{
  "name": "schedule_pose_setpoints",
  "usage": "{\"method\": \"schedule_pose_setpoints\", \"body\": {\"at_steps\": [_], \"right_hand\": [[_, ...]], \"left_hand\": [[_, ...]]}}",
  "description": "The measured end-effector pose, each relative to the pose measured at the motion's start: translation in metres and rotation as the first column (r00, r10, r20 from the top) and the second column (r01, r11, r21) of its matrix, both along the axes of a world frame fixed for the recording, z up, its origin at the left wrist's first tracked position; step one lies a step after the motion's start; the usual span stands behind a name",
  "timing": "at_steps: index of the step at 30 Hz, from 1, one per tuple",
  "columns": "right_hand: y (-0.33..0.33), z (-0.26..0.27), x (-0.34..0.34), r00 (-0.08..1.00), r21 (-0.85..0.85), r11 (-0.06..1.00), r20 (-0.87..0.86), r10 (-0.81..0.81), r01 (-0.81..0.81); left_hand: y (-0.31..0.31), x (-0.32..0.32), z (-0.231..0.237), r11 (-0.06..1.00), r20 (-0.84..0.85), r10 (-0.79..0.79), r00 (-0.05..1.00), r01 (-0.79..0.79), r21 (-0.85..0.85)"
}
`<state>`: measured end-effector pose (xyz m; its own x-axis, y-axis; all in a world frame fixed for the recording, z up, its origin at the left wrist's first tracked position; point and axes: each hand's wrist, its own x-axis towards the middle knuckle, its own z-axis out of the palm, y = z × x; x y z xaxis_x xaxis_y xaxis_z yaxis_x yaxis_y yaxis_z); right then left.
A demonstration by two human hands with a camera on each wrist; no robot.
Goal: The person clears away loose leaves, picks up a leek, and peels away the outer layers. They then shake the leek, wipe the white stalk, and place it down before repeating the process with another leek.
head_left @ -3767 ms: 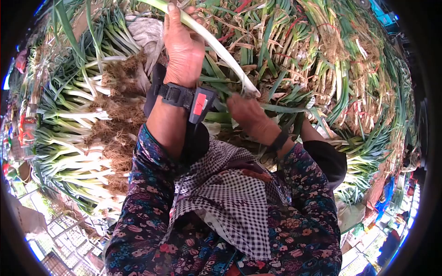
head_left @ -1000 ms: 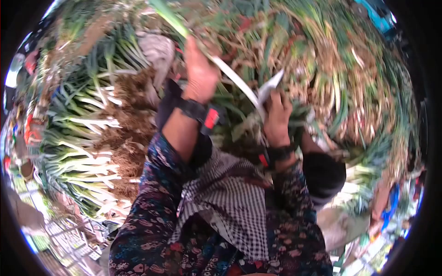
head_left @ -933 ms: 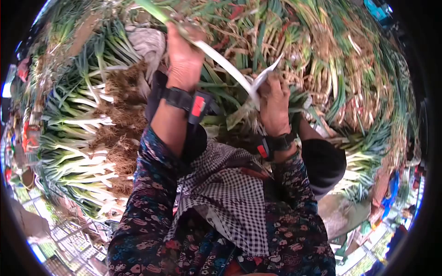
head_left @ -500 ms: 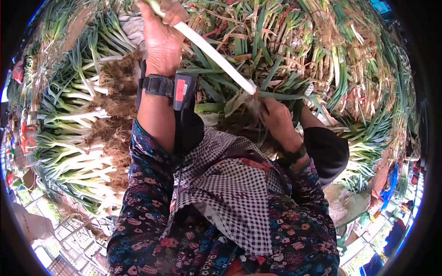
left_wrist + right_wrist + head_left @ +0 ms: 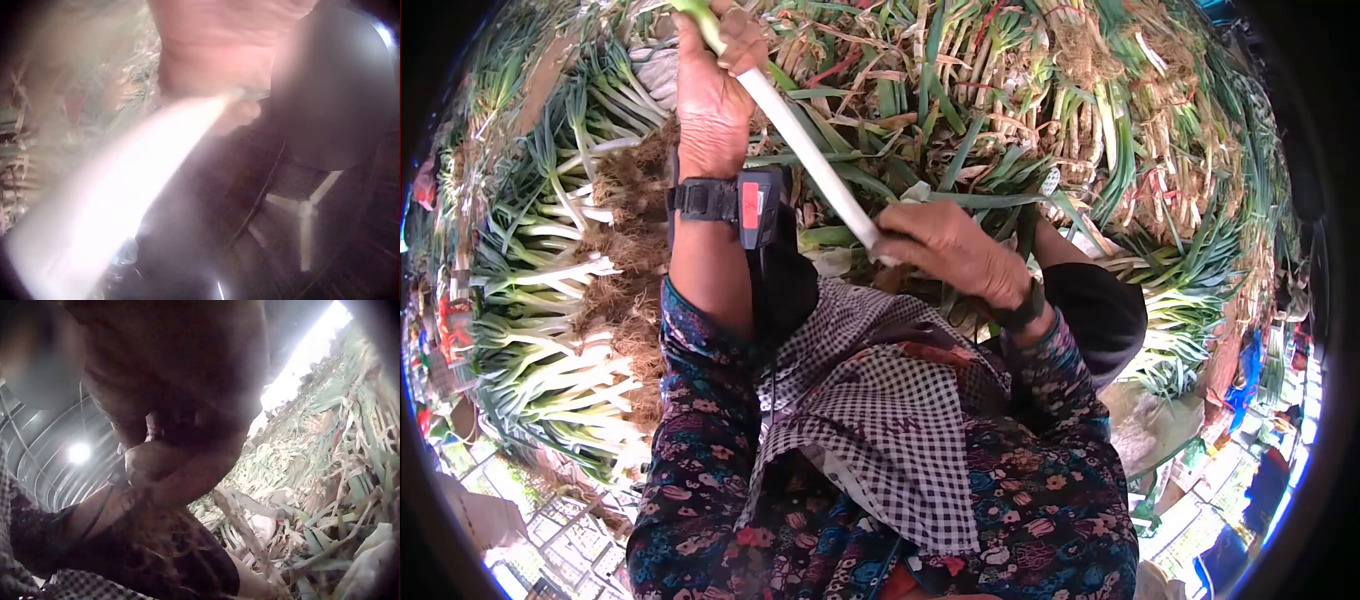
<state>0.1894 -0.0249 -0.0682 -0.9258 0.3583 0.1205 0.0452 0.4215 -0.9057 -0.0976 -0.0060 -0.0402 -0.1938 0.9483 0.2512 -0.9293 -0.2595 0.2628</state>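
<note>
In the head view, a long white-stemmed leek runs diagonally between both hands. My left hand grips its upper, greener part, with the fingers wrapped round the stalk. The white stalk also fills much of the left wrist view, bright and blurred, below the left hand. At the lower end, my right hand pinches the leek with curled fingers, which hide most of its root end. In the right wrist view the right hand is dark, and thin blurred strands show below it.
Leeks with brown roots lie in rows at the left. A heap of leeks and dry leaves spreads across the back and right. Loose green leaves lie under the held leek. A checked cloth covers the person's lap.
Both hands and the leek have moved left. The right hand has come up onto the leek's lower end. The white pointed piece beside it about a second ago is out of sight.
</note>
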Motion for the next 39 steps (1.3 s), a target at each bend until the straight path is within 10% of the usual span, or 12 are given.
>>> {"method": "schedule_pose_setpoints", "body": {"at_steps": [2,5,7,9,13,16,17,19,21,26,31,39], "right_hand": [[-0.013,-0.002,0.006,0.995,0.542,0.835,-0.024,-0.096,0.094],[-0.031,-0.020,0.042,0.994,0.442,0.893,0.013,-0.105,0.088],[-0.051,-0.050,0.084,0.952,0.377,0.925,0.266,-0.151,0.041],[-0.059,-0.113,0.138,0.853,0.416,0.909,0.489,-0.185,-0.042],[-0.026,-0.075,0.121,0.833,0.433,0.889,0.431,-0.347,0.147],[0.001,-0.030,0.076,0.840,0.323,0.869,0.279,-0.465,0.374],[0.004,-0.019,0.053,0.902,0.304,0.876,0.100,-0.420,0.375],[-0.004,-0.013,0.004,0.914,0.173,0.902,-0.173,-0.368,0.396],[-0.019,-0.011,-0.017,0.947,-0.005,0.964,0.189,-0.261,0.267],[-0.054,-0.019,-0.008,0.928,-0.349,0.900,0.347,-0.135,0.262],[-0.069,-0.041,0.017,0.889,-0.222,0.924,0.413,-0.199,0.310],[-0.060,-0.022,0.015,0.896,-0.533,0.723,0.207,-0.392,0.439]], "left_hand": [[0.003,-0.008,-0.011,0.981,-0.166,0.106,0.980,-0.130,-0.144],[0.001,-0.017,-0.010,0.928,-0.330,0.163,0.930,-0.258,-0.268],[-0.001,-0.042,-0.016,0.986,-0.005,0.025,1.000,-0.026,-0.168],[-0.001,-0.057,-0.018,0.989,-0.067,0.011,0.998,-0.020,-0.144],[-0.002,-0.031,-0.019,0.949,-0.236,0.231,0.944,-0.272,-0.159],[0.000,-0.030,-0.036,0.953,-0.336,0.250,0.908,-0.293,-0.083],[-0.002,-0.002,-0.014,0.820,-0.166,0.361,0.918,-0.397,-0.411],[0.001,0.010,-0.021,0.833,-0.181,0.371,0.911,-0.412,-0.368],[0.003,0.008,-0.026,0.925,-0.130,0.223,0.966,-0.252,-0.285],[-0.003,0.021,-0.026,0.959,-0.136,0.076,0.988,-0.110,-0.260],[-0.011,0.039,-0.009,0.950,-0.242,0.072,0.968,-0.141,-0.280],[-0.014,0.024,-0.012,0.977,-0.129,0.170,0.977,-0.184,-0.104]]}}
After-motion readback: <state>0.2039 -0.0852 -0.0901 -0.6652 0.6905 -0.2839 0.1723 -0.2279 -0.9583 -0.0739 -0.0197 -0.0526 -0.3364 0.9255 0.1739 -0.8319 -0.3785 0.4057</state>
